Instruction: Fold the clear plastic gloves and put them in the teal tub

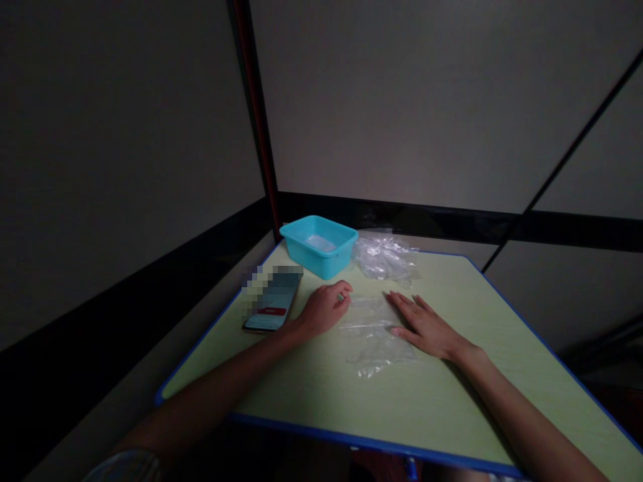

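Observation:
A clear plastic bag (pixel 379 341) lies flat on the table between my two hands, wrinkled toward its near end. My right hand (pixel 426 328) rests palm down at the bag's right side, fingers stretched out, with the thumb over its edge. At the bag's upper left edge, my left hand (pixel 326 308) is curled, thumb and fingers drawn together. Whether it grips the bag's edge cannot be made out.
The pale table (pixel 301 388) has a blue rim. A turquoise plastic basin (pixel 326 264) stands at the back, beside a heap of clear plastic bags (pixel 384 258). A smartphone (pixel 276 298), partly pixelated, lies left of my left hand. Panelled walls rise behind and to the left.

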Tool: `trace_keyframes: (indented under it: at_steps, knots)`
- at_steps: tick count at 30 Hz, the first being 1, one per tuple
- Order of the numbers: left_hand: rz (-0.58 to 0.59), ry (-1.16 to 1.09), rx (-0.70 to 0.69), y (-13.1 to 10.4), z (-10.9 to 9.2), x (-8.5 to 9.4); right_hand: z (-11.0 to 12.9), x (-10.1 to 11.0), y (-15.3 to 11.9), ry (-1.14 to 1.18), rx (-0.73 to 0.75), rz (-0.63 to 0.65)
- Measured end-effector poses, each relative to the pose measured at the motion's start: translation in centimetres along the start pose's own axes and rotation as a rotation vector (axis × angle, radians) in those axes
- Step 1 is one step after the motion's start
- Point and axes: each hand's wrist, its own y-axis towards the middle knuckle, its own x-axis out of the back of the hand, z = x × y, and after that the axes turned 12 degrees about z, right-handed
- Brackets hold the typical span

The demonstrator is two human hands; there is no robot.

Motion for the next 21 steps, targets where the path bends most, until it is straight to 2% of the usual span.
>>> trace_keyframes:
  at_steps: [7, 10, 14, 21]
  knots:
    - [0.035, -0.345, -0.015, 0.3, -0.5, -0.1, -0.5, -0.2, -0.5, 0.041, -0.062, -0.019]
    - [0.095, -0.463, 0.007, 0.3, -0.4, -0.5, 0.0, 0.6, -0.9, 0.111, 0.015, -0.040]
    - [0.116, -0.415, 0.053, 0.3, 0.1, -1.1, 0.9, 1.7, -1.3, 0.244, 0.107, -0.046]
    - [0.067, -0.367, 0.086, 0.4, 0.5, -0.9, 1.3, 1.9, -1.4, 0.356, 0.101, -0.038]
